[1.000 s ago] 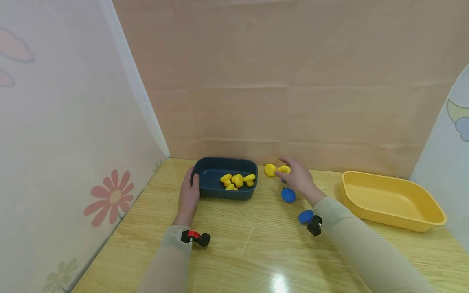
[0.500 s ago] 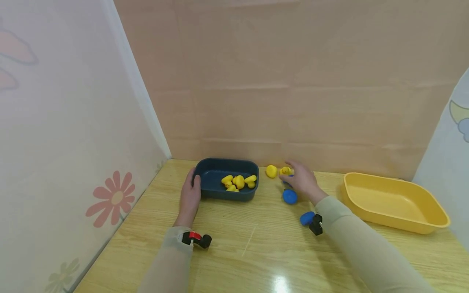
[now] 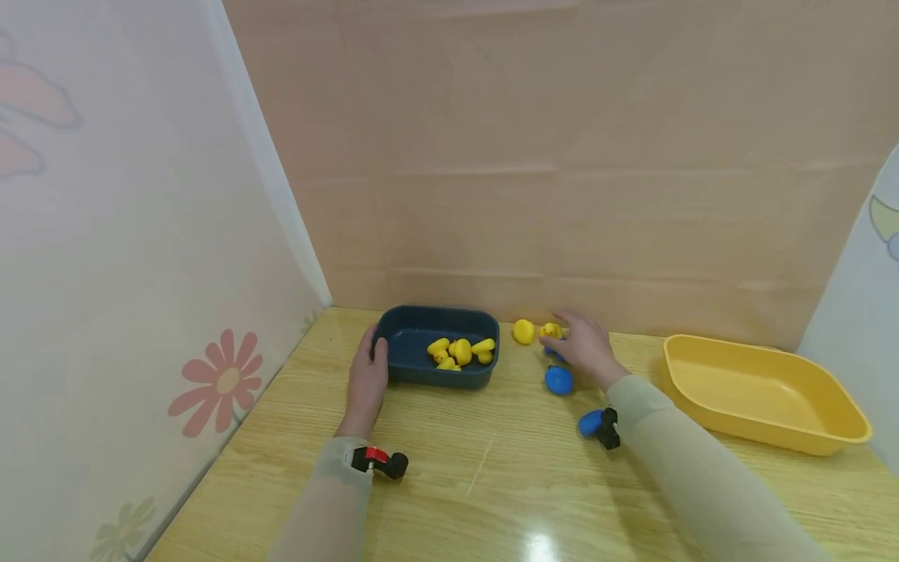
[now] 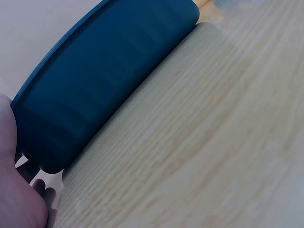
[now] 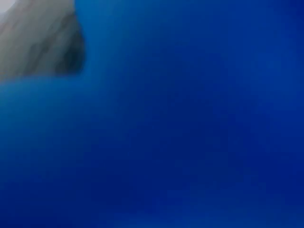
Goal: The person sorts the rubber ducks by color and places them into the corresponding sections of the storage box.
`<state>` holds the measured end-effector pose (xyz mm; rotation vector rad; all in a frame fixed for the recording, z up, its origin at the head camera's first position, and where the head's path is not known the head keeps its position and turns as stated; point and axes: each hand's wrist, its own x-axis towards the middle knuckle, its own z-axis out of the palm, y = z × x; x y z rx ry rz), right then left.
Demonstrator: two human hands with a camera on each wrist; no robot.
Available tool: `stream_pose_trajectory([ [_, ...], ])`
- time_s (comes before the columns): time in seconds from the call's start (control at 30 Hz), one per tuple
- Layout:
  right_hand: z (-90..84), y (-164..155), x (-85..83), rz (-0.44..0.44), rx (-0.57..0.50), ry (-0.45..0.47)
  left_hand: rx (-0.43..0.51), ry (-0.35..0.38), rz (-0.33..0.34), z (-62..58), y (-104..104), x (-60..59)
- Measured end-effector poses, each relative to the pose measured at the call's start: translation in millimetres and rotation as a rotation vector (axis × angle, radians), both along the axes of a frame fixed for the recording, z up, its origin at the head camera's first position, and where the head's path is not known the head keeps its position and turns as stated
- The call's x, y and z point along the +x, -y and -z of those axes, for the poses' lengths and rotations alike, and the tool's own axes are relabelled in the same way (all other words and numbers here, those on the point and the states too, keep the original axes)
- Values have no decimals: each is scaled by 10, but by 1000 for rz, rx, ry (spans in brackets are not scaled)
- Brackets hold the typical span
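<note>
A dark blue bin stands at the back of the table with several small yellow toy ducks in it. My left hand grips its left end, thumb over the near rim; the left wrist view shows the bin's wall close up. My right hand is over a yellow duck and a blue toy, thumb and forefinger apart; the other fingers are hidden. Another yellow toy lies left of it. Nearer lie a round blue toy and a blue toy by the wrist.
On the right of the wooden table stands a yellow bin. A brown paper-like sheet rises behind the table, and a flowered panel borders the left. A blurred blue surface fills most of the right wrist view.
My right hand has drawn slightly right and nearer, uncovering more of the blue toy beneath it. My left hand stays on the bin. The whole head view has shifted a little.
</note>
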<state>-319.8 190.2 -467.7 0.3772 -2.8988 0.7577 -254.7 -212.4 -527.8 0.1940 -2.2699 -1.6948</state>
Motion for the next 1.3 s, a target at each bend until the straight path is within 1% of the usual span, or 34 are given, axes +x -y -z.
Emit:
stream_pose_trajectory([
  [0.23,40,-8,-51,-7,31,-26,3,-6,-4,-13,-9,3],
  [0.47,89,-19,-105,6,25,10,-6,-18,-7,8,-4,-4],
  [0.63,109,-14,-118,10,28,16,-3,-34,-1,7,-8,-8],
  [0.87,178,7,-147,25,20,-5,4,-36,-3,23,-6,-13],
  [1.07,210,22,-169,27,25,-31,12,-23,-5,19,-8,-4],
  [1.3,204,40,-151,12,46,-58,19,-20,1,2,-17,7],
])
